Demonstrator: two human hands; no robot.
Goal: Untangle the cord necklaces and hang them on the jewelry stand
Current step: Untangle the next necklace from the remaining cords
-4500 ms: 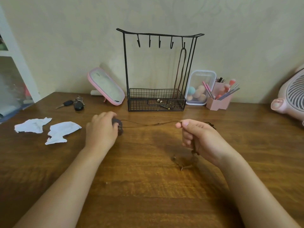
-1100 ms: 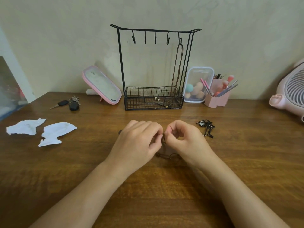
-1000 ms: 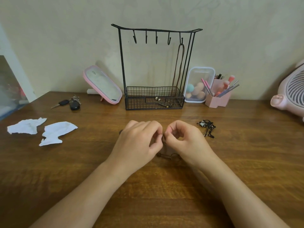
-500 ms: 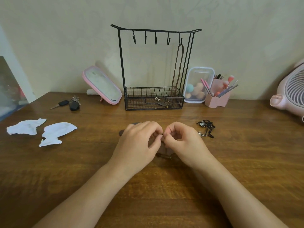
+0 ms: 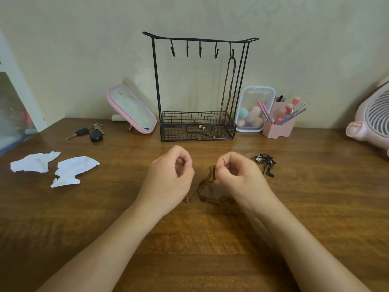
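The black wire jewelry stand (image 5: 156, 81) is at the back of the wooden table, with a basket at its base. One brown cord necklace (image 5: 228, 85) hangs from its rightmost hook; the other hooks are bare. My right hand (image 5: 242, 178) pinches a bunch of brown cord (image 5: 211, 177) at its fingertips, and the rest of that cord lies in loops on the table between my wrists. My left hand (image 5: 170, 178) is curled a short way to the left, with no cord visible in it. A small black cord tangle (image 5: 265, 163) lies right of my right hand.
A pink-framed mirror (image 5: 132, 111) leans left of the stand, with keys (image 5: 91, 132) beside it. Two torn white paper pieces (image 5: 73, 169) lie at the left. A clear box of sponges (image 5: 252, 110), a pink brush holder (image 5: 277, 128) and a pink fan (image 5: 372, 121) are at the right.
My hands were pressed together over the cord; now they have drawn apart. The left hand has come off to the left, and the brown cord shows hanging from my right fingertips.
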